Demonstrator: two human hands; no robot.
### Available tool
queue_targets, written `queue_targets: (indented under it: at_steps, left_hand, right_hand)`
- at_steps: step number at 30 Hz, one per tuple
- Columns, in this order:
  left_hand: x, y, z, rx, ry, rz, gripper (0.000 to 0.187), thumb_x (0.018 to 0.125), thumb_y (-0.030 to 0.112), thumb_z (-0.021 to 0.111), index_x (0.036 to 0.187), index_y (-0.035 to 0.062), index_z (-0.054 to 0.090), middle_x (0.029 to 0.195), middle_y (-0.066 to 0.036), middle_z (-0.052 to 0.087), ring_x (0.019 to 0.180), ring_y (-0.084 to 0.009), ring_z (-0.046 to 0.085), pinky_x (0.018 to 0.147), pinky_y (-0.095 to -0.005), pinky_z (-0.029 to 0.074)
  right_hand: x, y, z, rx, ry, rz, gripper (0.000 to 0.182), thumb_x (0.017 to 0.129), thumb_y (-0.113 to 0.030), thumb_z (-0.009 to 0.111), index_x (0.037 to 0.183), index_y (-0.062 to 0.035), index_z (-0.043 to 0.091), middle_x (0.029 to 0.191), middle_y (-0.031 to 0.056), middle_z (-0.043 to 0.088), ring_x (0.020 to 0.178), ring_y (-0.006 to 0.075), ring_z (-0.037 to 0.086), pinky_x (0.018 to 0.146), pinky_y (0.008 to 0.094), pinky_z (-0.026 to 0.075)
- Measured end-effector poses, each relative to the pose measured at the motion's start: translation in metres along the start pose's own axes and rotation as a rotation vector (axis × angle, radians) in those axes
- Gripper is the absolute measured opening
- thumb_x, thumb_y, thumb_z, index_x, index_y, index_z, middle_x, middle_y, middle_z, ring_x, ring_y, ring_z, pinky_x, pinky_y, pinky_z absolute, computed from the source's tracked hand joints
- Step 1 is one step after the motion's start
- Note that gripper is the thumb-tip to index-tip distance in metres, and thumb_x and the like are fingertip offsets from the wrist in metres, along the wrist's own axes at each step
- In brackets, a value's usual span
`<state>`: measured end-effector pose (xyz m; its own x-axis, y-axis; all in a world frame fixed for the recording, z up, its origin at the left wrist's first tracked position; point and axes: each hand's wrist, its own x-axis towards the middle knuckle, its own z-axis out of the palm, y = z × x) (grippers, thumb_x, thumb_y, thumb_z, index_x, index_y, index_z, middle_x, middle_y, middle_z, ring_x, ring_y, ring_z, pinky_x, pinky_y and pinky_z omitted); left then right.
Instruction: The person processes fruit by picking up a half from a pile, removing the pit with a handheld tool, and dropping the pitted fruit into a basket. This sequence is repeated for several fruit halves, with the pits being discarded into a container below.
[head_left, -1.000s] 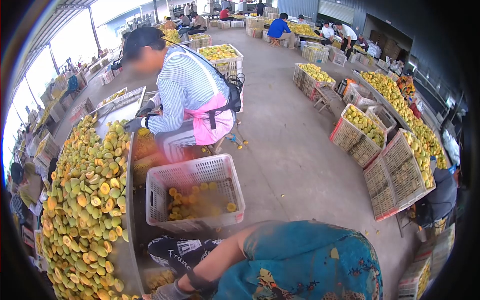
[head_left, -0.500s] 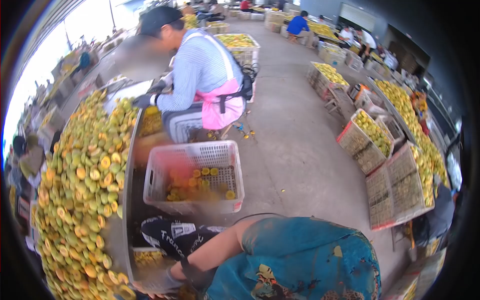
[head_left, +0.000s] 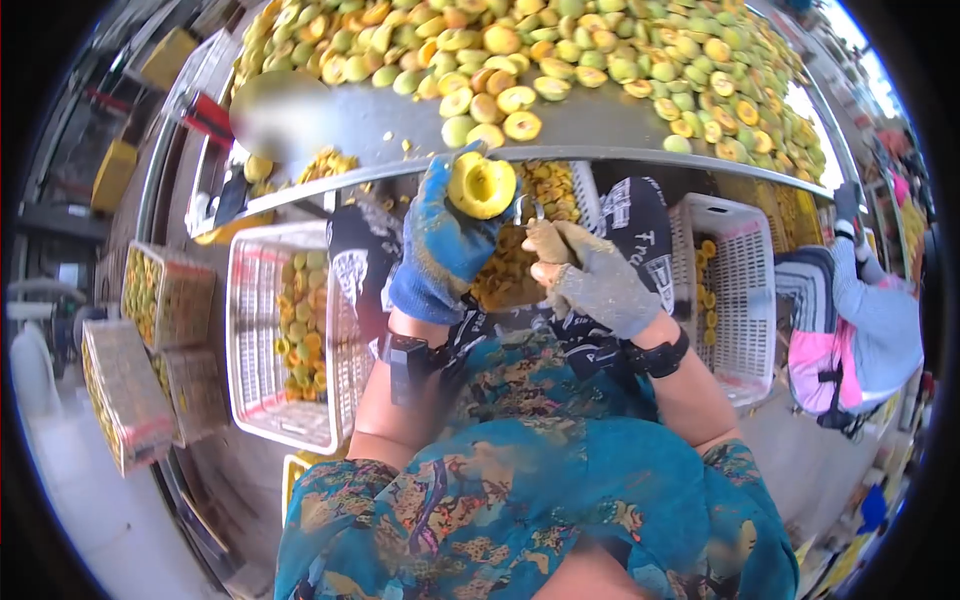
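Note:
My left hand (head_left: 445, 245), in a blue work glove, is closed around a halved yellow peach (head_left: 482, 187). The cut face is turned up and shows a round hollow in the middle. Just right of it, my right hand (head_left: 605, 280) wears a dusty grey glove, fingers wrapped round a small coring tool (head_left: 528, 208) with a curved metal tip. That tip sits close beside the peach half; its handle is mostly hidden by the fingers. Below both hands, between my knees, yellow peach scraps (head_left: 510, 270) lie in a container.
A metal table (head_left: 400, 115) in front bears a large heap of peach halves (head_left: 620, 45). White plastic crates with fruit stand to my left (head_left: 245, 330) and right (head_left: 750, 300). A co-worker (head_left: 870, 320) in a pink apron sits at the far right. More stacked crates (head_left: 130, 390) stand left.
The view has swung from the side to the table in front and down at my lap. Both my hands now show, raised together with the peach half and tool.

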<state>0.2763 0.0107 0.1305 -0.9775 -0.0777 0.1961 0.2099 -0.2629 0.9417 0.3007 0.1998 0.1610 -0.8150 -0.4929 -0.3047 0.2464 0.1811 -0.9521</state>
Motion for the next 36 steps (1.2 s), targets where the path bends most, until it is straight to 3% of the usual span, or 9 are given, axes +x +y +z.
queue_targets:
  at_steps: [2, 3, 11, 18, 20, 22, 24, 27, 36]
  left_hand:
    - [-0.003, 0.001, -0.012, -0.818, 0.114, -0.374, 0.04, 0.1, 0.032, 0.044, 0.128, 0.0032, 0.05, 0.12, -0.016, 0.058, 0.11, -0.0308, 0.058, 0.093, -0.0468, 0.051]
    - [-0.009, 0.001, -0.013, -0.788, 0.162, -0.341, 0.039, 0.1, 0.031, 0.045, 0.128, 0.0041, 0.05, 0.122, -0.016, 0.057, 0.111, -0.0307, 0.058, 0.093, -0.0462, 0.051]
    - [-0.014, -0.005, -0.017, -0.895, 0.297, -0.376, 0.039, 0.101, 0.037, 0.044, 0.123, 0.0048, 0.049, 0.121, -0.014, 0.057, 0.11, -0.0306, 0.058, 0.093, -0.0463, 0.051]
    - [-0.004, -0.02, -0.01, -0.722, 0.301, -0.41, 0.035, 0.097, 0.045, 0.05, 0.116, 0.0149, 0.052, 0.106, -0.004, 0.058, 0.096, -0.0233, 0.061, 0.08, -0.0413, 0.055]
    - [-0.003, -0.04, -0.015, -0.62, 0.333, -0.371, 0.033, 0.097, 0.044, 0.051, 0.114, 0.0154, 0.052, 0.105, -0.003, 0.058, 0.095, -0.0229, 0.061, 0.079, -0.0412, 0.055]
    - [-0.001, -0.057, -0.018, -0.412, 0.386, -0.288, 0.03, 0.097, 0.042, 0.053, 0.112, 0.0163, 0.052, 0.102, -0.001, 0.058, 0.093, -0.0221, 0.061, 0.077, -0.041, 0.055]
    - [0.0, -0.025, -0.011, -0.665, 0.347, -0.448, 0.027, 0.097, 0.039, 0.054, 0.111, 0.0158, 0.053, 0.101, -0.002, 0.058, 0.094, -0.0218, 0.061, 0.078, -0.0421, 0.055]
    - [0.004, -0.034, -0.009, -0.779, 0.298, -0.399, 0.023, 0.098, 0.033, 0.054, 0.11, 0.0137, 0.055, 0.098, -0.004, 0.06, 0.095, -0.0202, 0.061, 0.084, -0.0386, 0.053]
    - [0.009, -0.054, -0.009, -0.856, 0.139, -0.532, 0.034, 0.097, 0.042, 0.051, 0.11, 0.0113, 0.055, 0.098, -0.01, 0.062, 0.089, -0.0232, 0.063, 0.088, -0.0389, 0.052]
  right_hand:
    - [0.006, 0.013, 0.0, -0.326, 0.039, -0.176, 0.04, 0.087, -0.027, 0.065, 0.113, 0.0015, 0.056, 0.087, 0.0143, 0.063, 0.073, 0.0242, 0.063, 0.067, 0.0346, 0.051]
    - [0.006, 0.012, 0.004, -0.433, 0.066, -0.192, 0.045, 0.085, -0.031, 0.067, 0.112, 0.0034, 0.056, 0.09, 0.0218, 0.062, 0.085, 0.0355, 0.063, 0.077, 0.0403, 0.049]
    - [0.014, 0.024, 0.011, -0.448, 0.1, -0.18, 0.049, 0.085, -0.03, 0.067, 0.115, 0.0052, 0.054, 0.098, 0.0254, 0.063, 0.093, 0.0394, 0.062, 0.08, 0.0399, 0.049]
    - [0.017, 0.013, -0.001, -0.352, 0.121, -0.083, 0.044, 0.086, -0.027, 0.066, 0.115, 0.0033, 0.054, 0.092, 0.0211, 0.063, 0.085, 0.0359, 0.063, 0.075, 0.0383, 0.049]
    - [0.019, 0.005, 0.001, -0.187, 0.074, 0.106, 0.043, 0.087, -0.027, 0.066, 0.114, 0.0031, 0.054, 0.087, 0.0163, 0.063, 0.076, 0.0272, 0.063, 0.07, 0.0346, 0.049]
    - [0.027, 0.014, -0.001, -0.25, 0.107, -0.01, 0.041, 0.087, -0.027, 0.066, 0.114, 0.0028, 0.054, 0.084, 0.0132, 0.062, 0.073, 0.0219, 0.062, 0.067, 0.0324, 0.049]
    - [0.033, 0.014, -0.001, -0.313, 0.134, -0.128, 0.04, 0.088, -0.026, 0.066, 0.113, 0.0026, 0.055, 0.081, 0.0101, 0.06, 0.069, 0.0167, 0.061, 0.064, 0.0301, 0.048]
    - [0.038, -0.001, 0.005, 0.019, 0.027, 0.099, 0.034, 0.091, -0.027, 0.064, 0.112, -0.0008, 0.057, 0.079, 0.0031, 0.058, 0.067, 0.0074, 0.057, 0.059, 0.0229, 0.047]
    - [0.054, 0.011, 0.006, 0.178, 0.054, 0.093, 0.028, 0.094, -0.03, 0.059, 0.107, -0.0052, 0.057, 0.075, -0.0004, 0.058, 0.061, 0.0065, 0.053, 0.053, 0.0222, 0.044]
